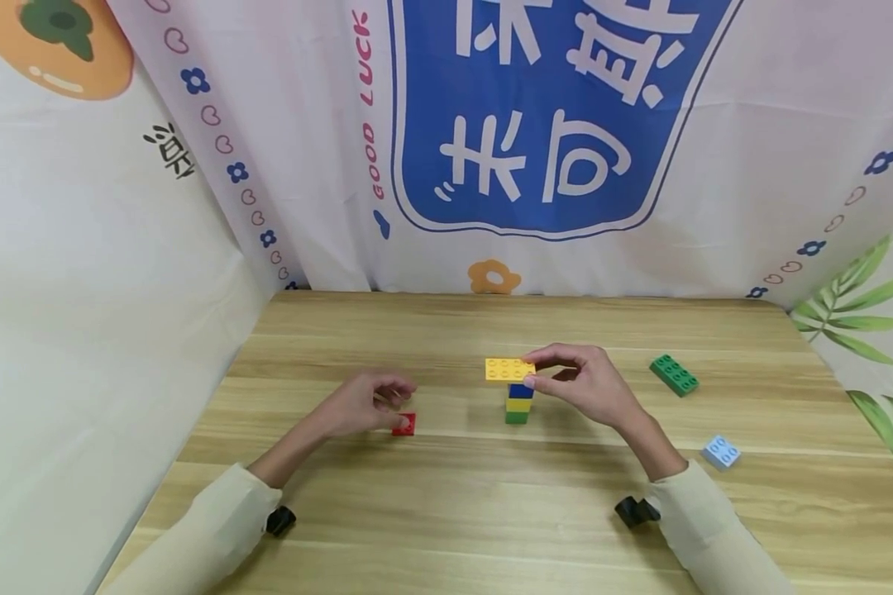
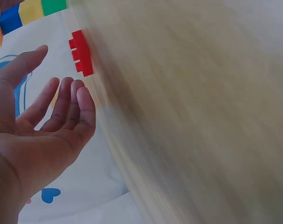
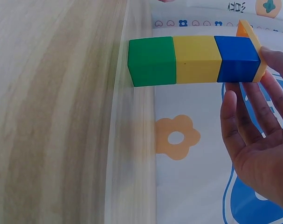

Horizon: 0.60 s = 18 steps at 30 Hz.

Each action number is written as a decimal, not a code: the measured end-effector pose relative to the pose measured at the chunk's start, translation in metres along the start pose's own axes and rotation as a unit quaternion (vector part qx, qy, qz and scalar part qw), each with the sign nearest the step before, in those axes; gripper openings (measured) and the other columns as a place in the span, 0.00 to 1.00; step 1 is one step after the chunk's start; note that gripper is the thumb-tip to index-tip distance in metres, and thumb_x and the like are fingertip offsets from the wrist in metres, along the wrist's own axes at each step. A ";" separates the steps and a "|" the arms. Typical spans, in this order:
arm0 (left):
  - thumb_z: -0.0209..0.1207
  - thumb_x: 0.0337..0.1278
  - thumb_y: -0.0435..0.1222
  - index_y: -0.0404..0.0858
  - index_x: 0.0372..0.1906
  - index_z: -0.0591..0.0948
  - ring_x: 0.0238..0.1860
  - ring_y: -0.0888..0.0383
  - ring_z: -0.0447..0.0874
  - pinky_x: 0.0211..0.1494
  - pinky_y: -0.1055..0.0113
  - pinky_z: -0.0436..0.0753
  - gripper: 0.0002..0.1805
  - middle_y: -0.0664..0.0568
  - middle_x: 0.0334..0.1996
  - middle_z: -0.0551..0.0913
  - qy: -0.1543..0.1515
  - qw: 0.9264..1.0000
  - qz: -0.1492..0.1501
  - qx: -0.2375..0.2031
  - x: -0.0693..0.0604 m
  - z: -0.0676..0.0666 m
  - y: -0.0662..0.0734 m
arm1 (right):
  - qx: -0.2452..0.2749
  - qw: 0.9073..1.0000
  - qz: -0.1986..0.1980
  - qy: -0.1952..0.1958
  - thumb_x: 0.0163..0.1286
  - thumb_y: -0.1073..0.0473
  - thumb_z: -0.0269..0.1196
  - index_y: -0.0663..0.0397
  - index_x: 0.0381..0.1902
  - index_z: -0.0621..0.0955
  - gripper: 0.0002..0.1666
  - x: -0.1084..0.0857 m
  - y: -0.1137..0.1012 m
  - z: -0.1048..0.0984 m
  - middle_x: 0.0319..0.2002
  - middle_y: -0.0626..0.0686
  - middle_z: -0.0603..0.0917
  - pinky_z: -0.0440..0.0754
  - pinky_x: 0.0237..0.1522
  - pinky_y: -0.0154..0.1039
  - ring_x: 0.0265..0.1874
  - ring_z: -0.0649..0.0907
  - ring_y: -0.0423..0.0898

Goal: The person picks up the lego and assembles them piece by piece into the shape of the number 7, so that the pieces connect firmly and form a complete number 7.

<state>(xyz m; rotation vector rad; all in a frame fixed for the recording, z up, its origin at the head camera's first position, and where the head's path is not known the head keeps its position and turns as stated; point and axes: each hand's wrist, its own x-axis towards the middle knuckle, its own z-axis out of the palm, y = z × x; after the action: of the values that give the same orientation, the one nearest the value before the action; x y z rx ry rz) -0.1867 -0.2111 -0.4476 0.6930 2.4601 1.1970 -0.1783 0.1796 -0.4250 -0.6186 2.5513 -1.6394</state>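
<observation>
A small tower stands upright on the wooden table: a green block (image 3: 152,61) at the bottom, a yellow block (image 3: 197,59) over it, then a blue block (image 3: 239,59). On top lies a flat yellow studded plate (image 1: 500,369), overhanging to the left. My right hand (image 1: 594,387) pinches the plate's right end between thumb and fingers. To the left of the tower a flat red studded brick (image 2: 81,53) lies on the table. My left hand (image 1: 363,405) hovers at it, fingers loosely bent; in the left wrist view there is a gap between fingertips and brick.
A green studded brick (image 1: 673,375) lies right of my right hand, and a light blue brick (image 1: 721,452) sits nearer me on that side. The table (image 1: 446,512) ends at a printed cloth backdrop (image 1: 327,207) behind and a white cloth on the left.
</observation>
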 end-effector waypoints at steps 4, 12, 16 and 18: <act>0.77 0.58 0.32 0.30 0.62 0.84 0.51 0.50 0.87 0.51 0.69 0.86 0.27 0.42 0.51 0.90 -0.003 1.000 -0.014 0.022 -0.003 0.001 -0.003 | -0.001 1.000 0.001 -0.001 0.70 0.54 0.76 0.46 0.54 0.91 0.16 0.000 0.001 0.000 0.56 0.52 0.91 0.91 0.45 0.36 0.53 0.88 0.52; 0.78 0.55 0.31 0.30 0.58 0.85 0.46 0.54 0.85 0.46 0.71 0.84 0.25 0.44 0.49 0.91 -0.009 0.999 -0.024 0.034 -0.006 -0.001 -0.005 | 0.002 1.000 -0.002 -0.001 0.69 0.54 0.77 0.45 0.54 0.91 0.16 0.001 0.003 0.000 0.56 0.52 0.91 0.91 0.45 0.37 0.52 0.89 0.52; 0.78 0.53 0.29 0.30 0.56 0.86 0.45 0.56 0.84 0.46 0.71 0.84 0.24 0.45 0.47 0.91 -0.014 0.999 -0.025 0.038 -0.005 -0.001 -0.007 | 0.001 1.000 -0.003 -0.001 0.69 0.54 0.77 0.46 0.54 0.91 0.16 0.001 0.002 0.000 0.56 0.52 0.91 0.91 0.45 0.37 0.52 0.89 0.51; 0.78 0.53 0.29 0.30 0.54 0.86 0.44 0.57 0.84 0.46 0.71 0.85 0.23 0.46 0.46 0.90 -0.012 0.999 -0.021 0.047 -0.005 0.000 -0.008 | 0.001 1.000 -0.004 -0.001 0.69 0.54 0.77 0.46 0.54 0.91 0.16 0.001 0.002 0.000 0.56 0.52 0.91 0.91 0.45 0.37 0.52 0.89 0.51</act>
<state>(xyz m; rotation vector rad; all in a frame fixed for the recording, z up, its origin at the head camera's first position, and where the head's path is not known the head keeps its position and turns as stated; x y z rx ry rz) -0.1847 -0.2177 -0.4539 0.6739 2.5119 1.0561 -0.1797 0.1799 -0.4265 -0.6302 2.5486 -1.6426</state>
